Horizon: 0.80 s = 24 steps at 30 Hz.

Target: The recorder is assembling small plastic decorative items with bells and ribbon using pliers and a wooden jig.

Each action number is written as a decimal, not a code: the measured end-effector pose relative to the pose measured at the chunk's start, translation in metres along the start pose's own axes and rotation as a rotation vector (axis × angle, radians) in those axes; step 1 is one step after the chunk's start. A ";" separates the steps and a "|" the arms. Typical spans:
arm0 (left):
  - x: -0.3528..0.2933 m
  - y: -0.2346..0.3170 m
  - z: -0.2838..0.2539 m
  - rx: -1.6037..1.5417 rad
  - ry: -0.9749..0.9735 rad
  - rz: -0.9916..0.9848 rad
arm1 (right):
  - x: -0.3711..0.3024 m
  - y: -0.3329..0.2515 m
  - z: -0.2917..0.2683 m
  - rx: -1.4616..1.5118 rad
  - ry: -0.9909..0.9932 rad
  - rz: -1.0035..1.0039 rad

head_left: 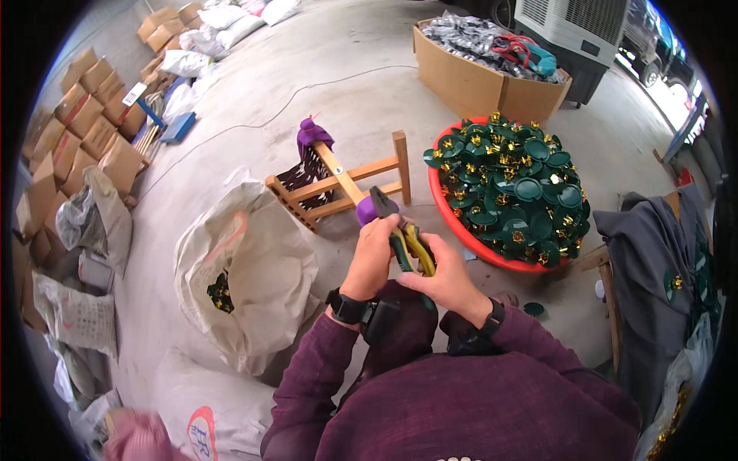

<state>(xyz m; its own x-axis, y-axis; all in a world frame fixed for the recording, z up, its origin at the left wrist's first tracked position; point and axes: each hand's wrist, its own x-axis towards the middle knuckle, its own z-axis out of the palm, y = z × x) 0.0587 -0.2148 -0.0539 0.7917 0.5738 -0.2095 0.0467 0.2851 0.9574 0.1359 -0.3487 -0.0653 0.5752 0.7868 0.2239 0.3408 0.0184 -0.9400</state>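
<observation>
Just in front of my body, both hands are together around a pair of pliers [420,250] with yellow and dark green handles and a dark head pointing away from me. My left hand [367,260] is closed near the head end. My right hand [452,278] is closed around the handle ends. Whether a small part sits between my fingers cannot be made out. Beyond the pliers' head is a wooden frame [342,181] with purple cloth [314,137] wrapped at its far end and more purple wrapping near my left hand.
At the right stands a red tub [446,201] heaped with green discs bearing gold pieces [529,190]. An open white sack [269,257] with similar pieces stands left. Farther off are a cardboard bin [453,77], an air cooler [573,31] and stacked cartons [100,138]. Grey cloth [642,253] hangs right.
</observation>
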 end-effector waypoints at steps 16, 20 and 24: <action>0.012 -0.030 0.014 -0.467 -0.003 0.091 | -0.002 -0.006 -0.023 0.035 -0.193 0.176; 0.002 -0.014 0.005 -0.427 -0.034 0.056 | 0.000 0.009 -0.011 0.142 -0.171 0.191; 0.002 -0.015 0.011 -0.410 -0.023 0.028 | 0.001 -0.002 -0.016 0.161 -0.153 0.210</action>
<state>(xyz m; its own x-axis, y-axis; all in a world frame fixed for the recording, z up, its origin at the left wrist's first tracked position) 0.0667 -0.2262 -0.0665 0.8031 0.5694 -0.1755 -0.2177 0.5546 0.8031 0.1476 -0.3579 -0.0594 0.4977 0.8673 -0.0091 0.0969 -0.0660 -0.9931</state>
